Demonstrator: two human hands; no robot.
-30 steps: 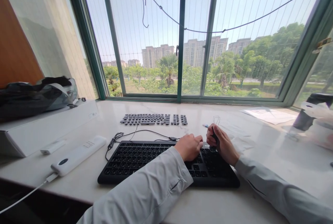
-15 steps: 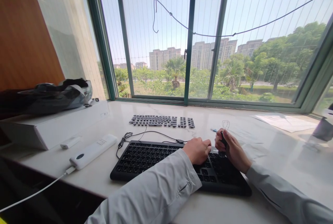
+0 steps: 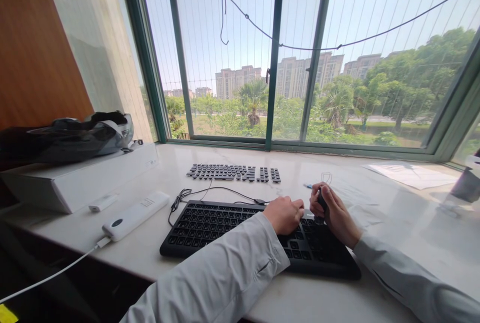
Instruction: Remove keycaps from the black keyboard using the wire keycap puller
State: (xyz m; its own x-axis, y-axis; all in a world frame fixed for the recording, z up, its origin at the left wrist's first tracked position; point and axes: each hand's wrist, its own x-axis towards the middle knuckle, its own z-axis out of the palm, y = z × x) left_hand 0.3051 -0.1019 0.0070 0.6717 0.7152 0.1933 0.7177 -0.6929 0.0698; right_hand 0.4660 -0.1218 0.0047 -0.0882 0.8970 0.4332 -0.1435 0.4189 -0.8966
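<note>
A black keyboard (image 3: 202,230) lies on the white counter, its keycaps off over the large left part so that bare switch sockets show. My left hand (image 3: 284,215) rests over its right-centre area, fingers curled together; whatever they pinch is hidden. Above the keyboard's right end, my right hand (image 3: 337,213) is closed around a keycap puller (image 3: 323,199) with a black handle, its thin wire loops pointing up. Behind the keyboard, loose dark keycaps (image 3: 225,171) are laid out in rows in keyboard order.
The keyboard's black cable (image 3: 221,189) loops behind it. To the left are a white power bank (image 3: 135,216) with a cable, a small white adapter (image 3: 103,203), and a white box (image 3: 108,175) with a dark bag on it. A small blue item (image 3: 307,185) and papers (image 3: 412,175) lie right.
The view has shifted very slightly. Both hands stay in nearly the same place, the right still gripping the keycap puller.
</note>
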